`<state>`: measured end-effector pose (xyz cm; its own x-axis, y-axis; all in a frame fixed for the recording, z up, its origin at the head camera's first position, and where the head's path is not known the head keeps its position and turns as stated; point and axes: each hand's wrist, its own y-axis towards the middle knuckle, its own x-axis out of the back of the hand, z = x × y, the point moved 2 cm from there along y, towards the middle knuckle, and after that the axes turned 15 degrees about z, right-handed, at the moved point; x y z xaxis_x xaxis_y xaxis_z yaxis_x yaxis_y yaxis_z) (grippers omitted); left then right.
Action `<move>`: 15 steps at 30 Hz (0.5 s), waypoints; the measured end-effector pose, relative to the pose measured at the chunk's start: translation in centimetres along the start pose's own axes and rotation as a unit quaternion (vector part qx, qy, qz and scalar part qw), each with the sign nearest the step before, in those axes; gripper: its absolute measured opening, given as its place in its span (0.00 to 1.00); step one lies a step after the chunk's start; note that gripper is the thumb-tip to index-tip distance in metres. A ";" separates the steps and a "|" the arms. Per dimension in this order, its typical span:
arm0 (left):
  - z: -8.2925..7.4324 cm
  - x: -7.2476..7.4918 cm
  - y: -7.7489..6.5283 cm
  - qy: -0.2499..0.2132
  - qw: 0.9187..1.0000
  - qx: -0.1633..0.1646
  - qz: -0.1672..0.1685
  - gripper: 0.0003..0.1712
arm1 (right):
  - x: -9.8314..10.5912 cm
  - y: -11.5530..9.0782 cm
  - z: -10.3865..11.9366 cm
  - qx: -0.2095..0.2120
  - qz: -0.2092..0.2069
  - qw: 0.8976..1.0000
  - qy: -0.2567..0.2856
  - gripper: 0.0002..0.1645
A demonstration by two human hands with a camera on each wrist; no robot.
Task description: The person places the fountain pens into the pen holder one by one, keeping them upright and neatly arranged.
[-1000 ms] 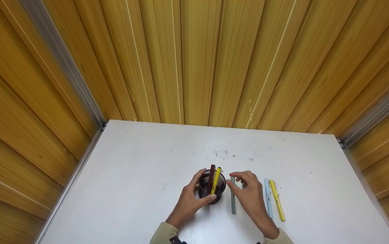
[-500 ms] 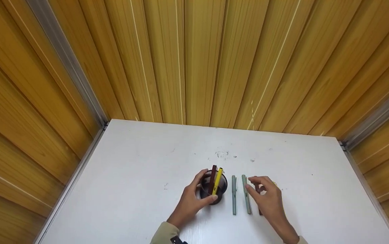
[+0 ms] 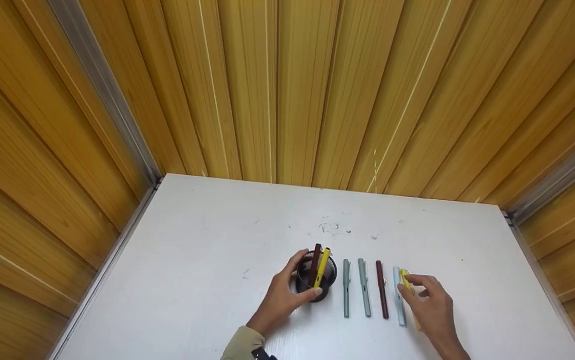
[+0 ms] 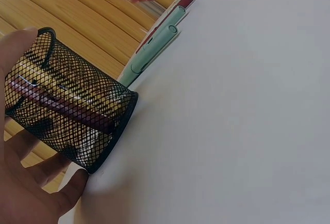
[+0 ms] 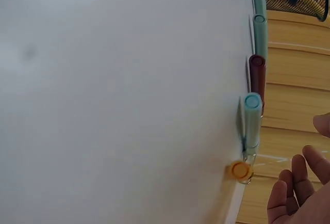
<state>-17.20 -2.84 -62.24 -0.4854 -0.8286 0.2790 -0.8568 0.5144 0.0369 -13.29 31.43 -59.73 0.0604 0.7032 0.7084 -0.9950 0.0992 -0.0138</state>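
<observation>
The yellow pen (image 3: 404,273) lies at the right end of a row on the white table (image 3: 217,240), its long axis running near to far, with the near end set a little to the right. The right hand (image 3: 432,302) is over it, fingers loose and thumb apart, grasping nothing, thumb and forefinger by the pen's far part; whether they touch it I cannot tell. That hand covers the pen's middle, and the light blue pen (image 5: 252,115) lies just beside it on the left. Farther left come the dark red pen (image 3: 382,290), the second green pen (image 3: 364,287) and the first green pen (image 3: 346,288), apart from each other and pointing near to far, the leftmost almost straight and the others tilted the same way as the yellow one. Left of the row, the left hand (image 3: 282,297) grasps the black mesh cup (image 4: 85,69), fingers and thumb round its sides, mouth facing up. A maroon pen (image 3: 314,267) and a bright yellow pen (image 3: 322,270) stand inside, side by side, tops above the rim. A wood-grain wall (image 3: 292,90) rises beyond the far edge
</observation>
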 end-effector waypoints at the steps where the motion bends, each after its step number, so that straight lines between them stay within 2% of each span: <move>1: 0.0 0.0 0.0 0.000 1.000 0.002 0.000 0.53 | 0.2 0.0 -0.4 -0.015 0.004 1.000 -0.004 0.20; 5: 0.0 0.0 0.0 0.001 1.000 0.005 0.000 0.53 | 0.8 0.1 -1.7 -0.061 0.026 0.998 -0.005 0.24; 9: -0.1 0.0 0.1 0.000 1.000 -0.001 0.001 0.53 | 1.2 0.3 -2.6 -0.074 0.050 0.996 -0.003 0.27; 15: 0.0 0.0 0.0 -0.001 1.000 0.002 0.000 0.53 | 1.1 0.2 -3.8 -0.096 0.113 0.989 0.017 0.32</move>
<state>-17.19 -2.80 -62.22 -0.4850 -0.8293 0.2776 -0.8579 0.5127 0.0327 -13.15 34.88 -61.63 -0.1552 0.7461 0.6475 -0.9502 0.0665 -0.3043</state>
